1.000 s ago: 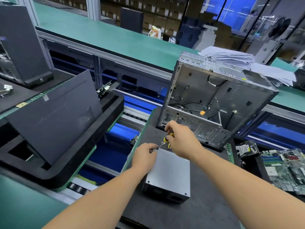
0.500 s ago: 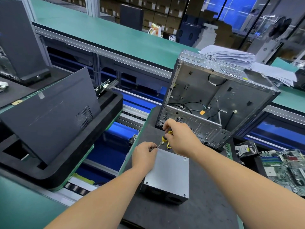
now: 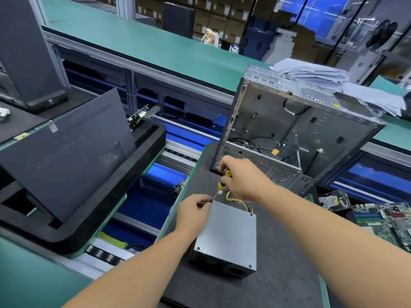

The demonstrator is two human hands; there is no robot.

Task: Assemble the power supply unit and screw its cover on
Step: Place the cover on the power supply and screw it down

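Observation:
The power supply unit [image 3: 229, 234], a grey metal box with its flat cover on top, lies on the dark mat [image 3: 287, 276] in front of me. Yellow and black cables [image 3: 239, 200] come out of its far end. My right hand [image 3: 242, 178] grips a yellow-and-black screwdriver [image 3: 223, 180], its tip slanting down to the cover's far left corner. My left hand [image 3: 193, 210] sits at that corner, fingers pinched around the screwdriver tip; the screw itself is hidden. Screws show in the other three cover corners.
An open metal computer case [image 3: 289, 132] stands just behind my hands. A motherboard [image 3: 387, 223] and a drive [image 3: 333, 200] lie at the right. A dark side panel [image 3: 66, 152] leans in a black foam tray [image 3: 111, 207] on the left, beyond a roller conveyor gap.
My right hand has lifted slightly, showing more of the screwdriver handle and the yellow cables. My left hand stays at the corner.

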